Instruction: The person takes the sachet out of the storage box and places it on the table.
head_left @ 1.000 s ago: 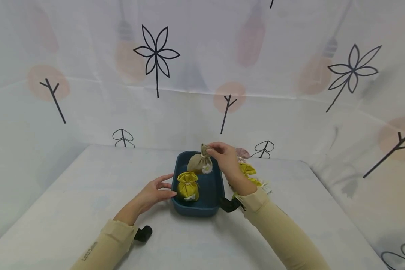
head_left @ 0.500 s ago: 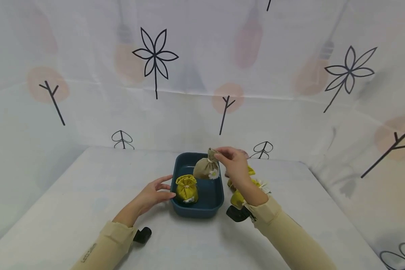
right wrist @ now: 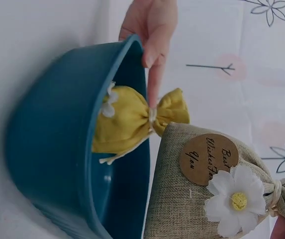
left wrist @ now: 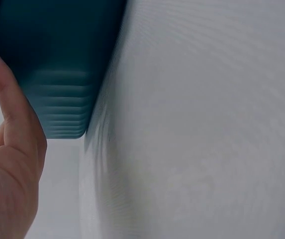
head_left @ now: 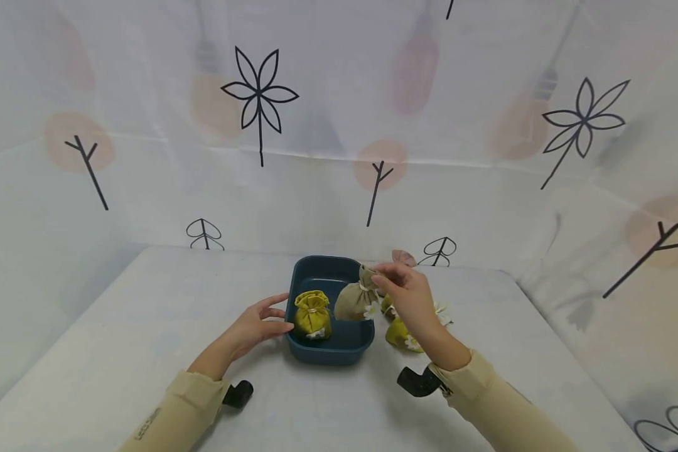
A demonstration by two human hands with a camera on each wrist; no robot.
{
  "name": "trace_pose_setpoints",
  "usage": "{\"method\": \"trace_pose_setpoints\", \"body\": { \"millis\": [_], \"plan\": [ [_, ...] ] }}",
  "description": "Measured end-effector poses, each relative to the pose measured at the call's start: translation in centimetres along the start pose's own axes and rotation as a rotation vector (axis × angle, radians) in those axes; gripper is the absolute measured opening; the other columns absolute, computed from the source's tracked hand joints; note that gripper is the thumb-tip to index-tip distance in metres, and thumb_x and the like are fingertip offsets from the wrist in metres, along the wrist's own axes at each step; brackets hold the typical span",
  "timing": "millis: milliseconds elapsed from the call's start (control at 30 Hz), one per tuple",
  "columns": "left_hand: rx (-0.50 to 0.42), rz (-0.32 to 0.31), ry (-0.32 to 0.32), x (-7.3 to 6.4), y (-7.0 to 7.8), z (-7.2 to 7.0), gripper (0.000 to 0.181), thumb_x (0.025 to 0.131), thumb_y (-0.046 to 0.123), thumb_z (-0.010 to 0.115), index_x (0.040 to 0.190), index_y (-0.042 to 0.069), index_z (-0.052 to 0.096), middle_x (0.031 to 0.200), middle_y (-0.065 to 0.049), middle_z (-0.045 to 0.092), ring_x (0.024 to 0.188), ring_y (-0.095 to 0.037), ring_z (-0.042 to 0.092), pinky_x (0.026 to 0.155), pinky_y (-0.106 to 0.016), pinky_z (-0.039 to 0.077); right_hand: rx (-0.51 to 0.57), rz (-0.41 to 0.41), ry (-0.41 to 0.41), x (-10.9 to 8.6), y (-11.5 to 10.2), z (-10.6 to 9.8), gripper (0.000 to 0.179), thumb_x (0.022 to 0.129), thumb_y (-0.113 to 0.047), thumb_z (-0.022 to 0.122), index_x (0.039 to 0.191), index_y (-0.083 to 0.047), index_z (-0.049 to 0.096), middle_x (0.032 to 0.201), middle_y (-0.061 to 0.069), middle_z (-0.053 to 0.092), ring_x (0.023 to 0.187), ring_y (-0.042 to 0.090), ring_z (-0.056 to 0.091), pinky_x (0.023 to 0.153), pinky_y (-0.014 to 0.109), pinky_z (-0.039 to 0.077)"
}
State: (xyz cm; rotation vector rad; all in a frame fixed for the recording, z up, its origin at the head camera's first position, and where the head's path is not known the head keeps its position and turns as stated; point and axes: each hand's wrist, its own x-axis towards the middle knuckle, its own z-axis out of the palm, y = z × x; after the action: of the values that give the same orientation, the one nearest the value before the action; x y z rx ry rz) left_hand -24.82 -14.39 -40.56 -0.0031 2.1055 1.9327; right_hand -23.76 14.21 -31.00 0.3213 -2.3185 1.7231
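A blue-green rectangular tub (head_left: 330, 356) stands mid-table with a yellow drawstring pouch (head_left: 312, 317) upright in its left half. My left hand (head_left: 257, 326) rests against the tub's left side, thumb at the rim and fingers extended along it. With thumb and fingers, my right hand (head_left: 409, 298) pinches the gathered neck of a beige burlap drawstring pouch (head_left: 352, 304), which hangs over the tub's right half. In the right wrist view this beige pouch (right wrist: 182, 194) shows a white cloth daisy and a round brown "Best Wishes For You" tag.
To the tub's right, partly behind my right hand, lie yellow-green pouches (head_left: 401, 334) with white flowers. A pinkish pouch top (head_left: 403, 257) shows farther back. White cloth covers the table (head_left: 164, 326), and a printed curtain (head_left: 316, 207) rises behind it.
My right hand has moved right and nearer with the beige pouch, from the tub's back middle to its right side. The left hand has kept its place on the tub.
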Motion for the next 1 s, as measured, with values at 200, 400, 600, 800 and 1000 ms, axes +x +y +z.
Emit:
{"method": "trace_pose_setpoints", "body": {
  "millis": [200,400,600,800,1000],
  "plan": [
    [0.001,-0.001,-0.002,0.0,0.0,0.1,0.075,0.076,0.016,0.078,0.141,0.019,0.041,0.114,-0.014,0.054,0.092,-0.021,0.058,0.084,-0.034,0.05,0.053,0.011,-0.003,-1.2,0.3,-0.5,0.016,0.088,-0.004,0.063,0.102,0.005,0.065,0.099,0.012,0.061,0.084,0.015,0.057,0.071,0.02,0.05],
    [0.005,0.002,0.001,0.0,0.0,0.1,0.075,0.076,0.016,0.078,0.141,0.02,0.042,0.114,-0.014,0.054,0.092,-0.021,0.058,0.084,-0.034,0.05,0.069,-0.048,-0.004,-2.4,0.8,-1.1,0.016,0.088,-0.002,0.063,0.101,0.007,0.065,0.1,0.015,0.06,0.085,0.013,0.057,0.073,0.019,0.049],
    [0.003,0.005,-0.005,0.1,-0.1,0.0,0.075,0.076,0.017,0.078,0.141,0.02,0.041,0.116,-0.014,0.054,0.093,-0.021,0.058,0.084,-0.034,0.05,0.068,-0.022,0.015,-3.4,1.1,-1.6,0.015,0.087,-0.001,0.063,0.1,0.007,0.064,0.098,0.015,0.061,0.084,0.013,0.057,0.073,0.02,0.05],
    [0.01,0.007,-0.003,0.1,-0.2,-0.1,0.075,0.076,0.018,0.078,0.141,0.02,0.041,0.115,-0.013,0.054,0.093,-0.021,0.058,0.084,-0.034,0.05,0.024,-0.005,0.03,-4.4,1.6,-2.0,0.015,0.087,-0.003,0.064,0.1,0.004,0.065,0.094,0.012,0.061,0.081,0.014,0.057,0.073,0.025,0.052],
    [0.013,0.001,-0.001,0.2,-0.3,-0.1,0.075,0.076,0.018,0.079,0.141,0.021,0.042,0.116,-0.013,0.053,0.092,-0.022,0.058,0.084,-0.035,0.05,-0.002,-0.072,0.037,-5.3,1.9,-2.6,0.013,0.087,-0.005,0.065,0.098,0.003,0.066,0.093,0.012,0.061,0.08,0.014,0.058,0.07,0.021,0.051]
  ]
}}
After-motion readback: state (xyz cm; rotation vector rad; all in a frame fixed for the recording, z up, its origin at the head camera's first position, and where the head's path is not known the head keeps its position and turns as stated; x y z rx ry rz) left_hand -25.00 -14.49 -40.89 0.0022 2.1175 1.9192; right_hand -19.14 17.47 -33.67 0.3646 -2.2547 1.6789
